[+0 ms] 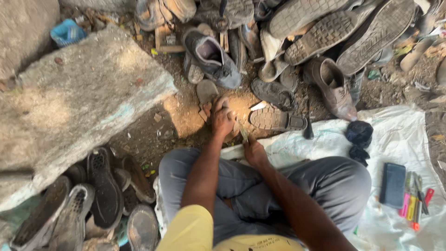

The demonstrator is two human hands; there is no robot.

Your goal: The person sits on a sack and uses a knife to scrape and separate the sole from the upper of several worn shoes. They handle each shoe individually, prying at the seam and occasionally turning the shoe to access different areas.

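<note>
Seen from above, on bare ground among worn shoes (211, 58): left hand (223, 118) in a clenched grip, pressing down a flat sole piece (207, 93); right hand (254, 151) grasping a small blade-like tool (243, 134) — exact kind unclear. Fingers close to that edge; likely to get nicked should the piece shift.

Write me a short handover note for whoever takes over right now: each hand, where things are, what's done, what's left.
Left hand: pressed on a small sole piece on the ground.
Right hand: grips a small tool against that piece.
Worn shoes heaped ahead, more soles at left; a treaded sole lies beside the hands.
Done: cannot tell.
Left: the piece in hand, apparently unfinished.
</note>
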